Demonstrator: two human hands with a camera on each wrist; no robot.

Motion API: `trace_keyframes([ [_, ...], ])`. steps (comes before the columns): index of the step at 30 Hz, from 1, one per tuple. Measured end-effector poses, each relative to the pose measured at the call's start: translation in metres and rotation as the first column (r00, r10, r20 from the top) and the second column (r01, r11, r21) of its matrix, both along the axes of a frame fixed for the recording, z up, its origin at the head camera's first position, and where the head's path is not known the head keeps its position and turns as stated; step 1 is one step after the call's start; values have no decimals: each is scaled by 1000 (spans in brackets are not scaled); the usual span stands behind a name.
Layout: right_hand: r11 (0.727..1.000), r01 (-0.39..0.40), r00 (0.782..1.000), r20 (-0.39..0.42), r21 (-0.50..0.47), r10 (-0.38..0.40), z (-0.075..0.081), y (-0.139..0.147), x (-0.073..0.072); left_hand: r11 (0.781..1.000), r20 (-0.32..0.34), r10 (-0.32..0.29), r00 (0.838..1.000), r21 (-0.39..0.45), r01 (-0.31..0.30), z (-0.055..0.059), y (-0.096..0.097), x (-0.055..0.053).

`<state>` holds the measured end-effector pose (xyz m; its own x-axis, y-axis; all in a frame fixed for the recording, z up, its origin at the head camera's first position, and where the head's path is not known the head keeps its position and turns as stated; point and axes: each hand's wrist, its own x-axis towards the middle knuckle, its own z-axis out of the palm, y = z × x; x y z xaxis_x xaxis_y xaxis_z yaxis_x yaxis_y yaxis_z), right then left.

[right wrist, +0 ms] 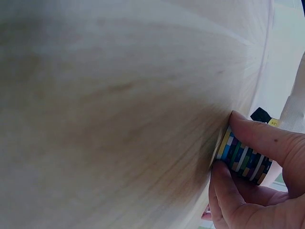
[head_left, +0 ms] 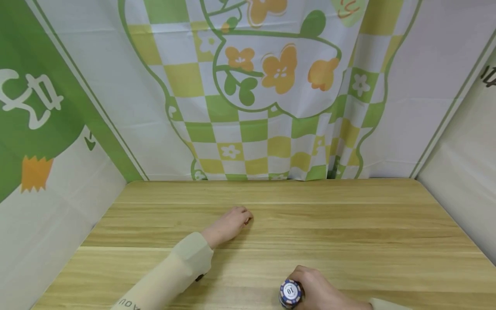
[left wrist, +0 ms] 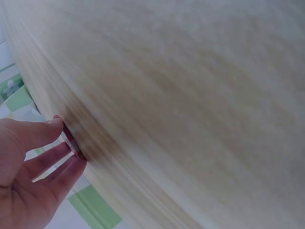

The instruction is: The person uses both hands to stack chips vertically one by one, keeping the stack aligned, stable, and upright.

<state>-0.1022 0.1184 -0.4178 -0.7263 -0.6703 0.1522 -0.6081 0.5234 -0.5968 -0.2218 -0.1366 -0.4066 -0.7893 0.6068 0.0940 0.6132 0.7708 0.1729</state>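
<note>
My left hand (head_left: 231, 221) reaches out over the middle of the table and pinches a thin, reddish-edged poker chip (left wrist: 71, 139) between thumb and fingertips. The chip is seen edge-on in the left wrist view, close over the wood, and the fingers cover much of it. Near the front of the table, my right hand (head_left: 315, 287) grips a stack of poker chips (right wrist: 245, 157) with mixed blue, green, white and yellow edges. Its thumb and fingers wrap the stack near the table surface. In the head view the stack's top chip (head_left: 290, 292) is blue and white and marked 10.
The wooden table (head_left: 348, 228) runs back to a hanging checkered curtain (head_left: 255, 142) with orange flowers. Fabric walls stand at the left (head_left: 50, 224) and right (head_left: 465, 172) sides. A small black item (head_left: 199, 277) shows under the left sleeve.
</note>
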Motion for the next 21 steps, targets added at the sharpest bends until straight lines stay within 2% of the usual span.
trace_keyframes([
  [5, 1000, -4, 1000, 6, 3, 4, 0, 0, 0, 1000, -1, 13, 1000, -6, -13, 0, 0, -2],
  [14, 1000, -14, 999, -43, -14, 13, -2, 0, -1, 998, 0, 66, 998, 14, -66, 6, 0, -1],
  [21, 1000, -13, 999, -52, -13, 13, -2, 1, -1, 997, -54, 74, 996, 38, -72, 9, -2, 0],
])
